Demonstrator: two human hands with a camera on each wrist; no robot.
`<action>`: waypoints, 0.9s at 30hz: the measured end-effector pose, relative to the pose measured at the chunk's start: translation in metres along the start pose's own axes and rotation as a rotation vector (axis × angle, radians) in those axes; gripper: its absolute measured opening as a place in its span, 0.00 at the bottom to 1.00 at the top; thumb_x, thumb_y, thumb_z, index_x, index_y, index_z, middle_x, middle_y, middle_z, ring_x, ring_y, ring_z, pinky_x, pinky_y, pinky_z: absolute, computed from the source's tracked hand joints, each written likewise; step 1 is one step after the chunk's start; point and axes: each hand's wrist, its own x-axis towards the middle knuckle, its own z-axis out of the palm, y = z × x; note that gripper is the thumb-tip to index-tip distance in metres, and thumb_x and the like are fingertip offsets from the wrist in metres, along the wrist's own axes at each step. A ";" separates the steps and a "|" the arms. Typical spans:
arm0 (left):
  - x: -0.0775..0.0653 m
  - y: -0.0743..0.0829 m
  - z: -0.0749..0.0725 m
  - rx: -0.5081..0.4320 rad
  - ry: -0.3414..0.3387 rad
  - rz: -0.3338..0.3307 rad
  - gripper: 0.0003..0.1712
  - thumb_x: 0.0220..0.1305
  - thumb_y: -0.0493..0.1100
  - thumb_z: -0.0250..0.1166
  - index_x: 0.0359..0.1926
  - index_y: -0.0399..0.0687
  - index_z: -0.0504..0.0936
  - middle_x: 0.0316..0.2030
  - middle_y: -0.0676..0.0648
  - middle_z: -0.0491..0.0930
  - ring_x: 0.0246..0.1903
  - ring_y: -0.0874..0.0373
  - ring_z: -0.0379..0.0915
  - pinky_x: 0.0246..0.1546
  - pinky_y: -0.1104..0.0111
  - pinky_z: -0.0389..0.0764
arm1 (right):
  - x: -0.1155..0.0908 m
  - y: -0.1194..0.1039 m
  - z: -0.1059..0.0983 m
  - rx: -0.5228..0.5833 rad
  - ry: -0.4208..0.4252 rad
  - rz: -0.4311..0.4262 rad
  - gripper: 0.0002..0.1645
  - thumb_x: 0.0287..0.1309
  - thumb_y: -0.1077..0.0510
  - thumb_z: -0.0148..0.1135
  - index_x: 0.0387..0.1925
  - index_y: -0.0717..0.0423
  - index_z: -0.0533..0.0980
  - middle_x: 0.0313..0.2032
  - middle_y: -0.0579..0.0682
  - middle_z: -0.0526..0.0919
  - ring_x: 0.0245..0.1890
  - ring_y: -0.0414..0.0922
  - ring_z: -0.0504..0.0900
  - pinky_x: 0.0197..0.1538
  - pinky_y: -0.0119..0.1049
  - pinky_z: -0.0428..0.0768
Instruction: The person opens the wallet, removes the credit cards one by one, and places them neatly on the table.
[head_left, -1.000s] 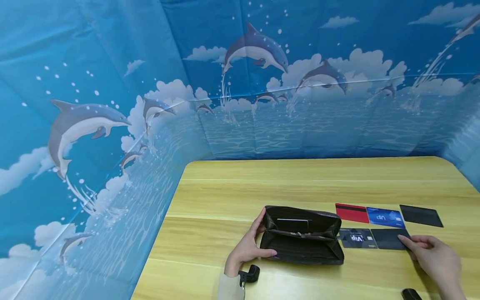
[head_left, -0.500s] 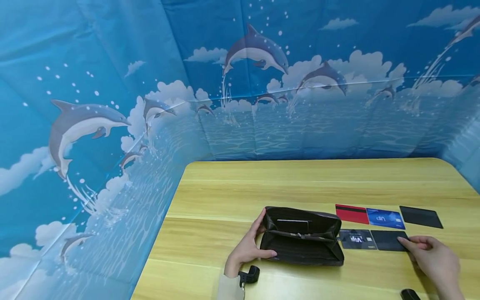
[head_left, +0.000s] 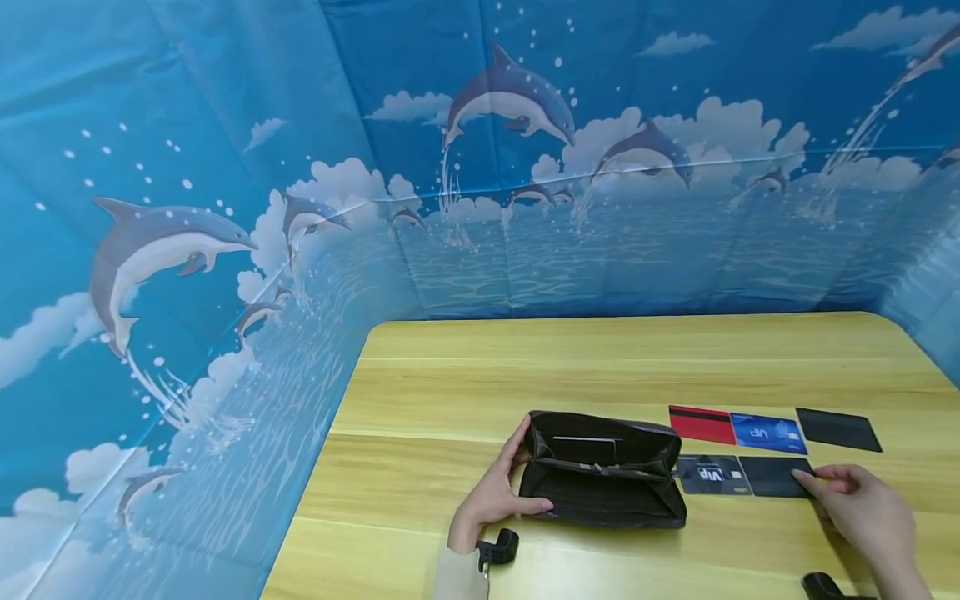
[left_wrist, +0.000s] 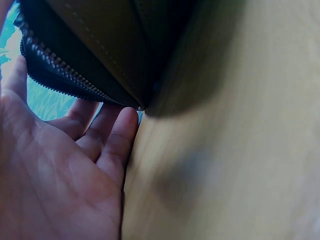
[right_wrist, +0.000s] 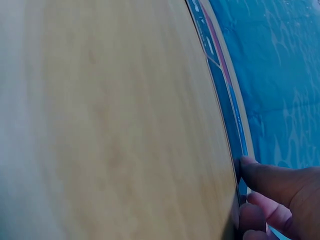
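A black zip-around wallet (head_left: 607, 512) lies spread on the table, its compartments facing up and a card edge (head_left: 585, 439) showing in a back slot. My left hand (head_left: 495, 493) holds the wallet's left end, thumb on the front edge, other fingers behind. In the left wrist view the fingertips (left_wrist: 125, 120) meet the zip corner. To the right, my right hand (head_left: 858, 508) pinches the right edge of a plain black card (head_left: 771, 477). That card lies flat in the front row beside a dark "Vip" card (head_left: 712, 475).
Behind them lie a red card with a dark stripe (head_left: 701, 425), a blue VIP card (head_left: 768, 433) and another black card (head_left: 838, 429). The wooden table (head_left: 420, 400) meets a dolphin-print blue curtain (head_left: 510, 250) at the back and left.
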 end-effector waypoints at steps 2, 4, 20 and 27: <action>0.000 -0.001 -0.001 0.003 0.000 0.000 0.67 0.45 0.34 0.77 0.75 0.60 0.39 0.70 0.48 0.52 0.58 0.54 0.65 0.61 0.60 0.61 | 0.001 0.000 0.000 -0.013 -0.005 -0.018 0.36 0.57 0.39 0.63 0.45 0.70 0.71 0.24 0.55 0.75 0.24 0.50 0.71 0.30 0.42 0.61; 0.000 -0.001 -0.001 -0.001 -0.003 0.006 0.67 0.45 0.34 0.77 0.75 0.60 0.39 0.69 0.47 0.52 0.58 0.54 0.65 0.61 0.59 0.62 | 0.001 -0.001 0.000 -0.027 -0.007 -0.021 0.36 0.57 0.39 0.63 0.44 0.70 0.71 0.24 0.55 0.74 0.24 0.51 0.70 0.30 0.42 0.61; 0.001 -0.001 0.000 -0.010 -0.005 0.028 0.67 0.46 0.33 0.76 0.75 0.59 0.39 0.69 0.48 0.54 0.58 0.53 0.64 0.61 0.58 0.63 | -0.001 -0.008 -0.004 -0.062 -0.007 -0.024 0.37 0.58 0.39 0.61 0.45 0.73 0.68 0.25 0.58 0.72 0.25 0.52 0.70 0.30 0.42 0.62; 0.000 -0.001 -0.001 -0.006 -0.009 0.032 0.67 0.46 0.32 0.76 0.75 0.59 0.39 0.68 0.47 0.55 0.58 0.53 0.64 0.62 0.58 0.61 | -0.011 -0.024 -0.011 -0.096 0.095 -0.168 0.36 0.61 0.40 0.59 0.45 0.73 0.70 0.25 0.60 0.76 0.23 0.53 0.73 0.25 0.41 0.64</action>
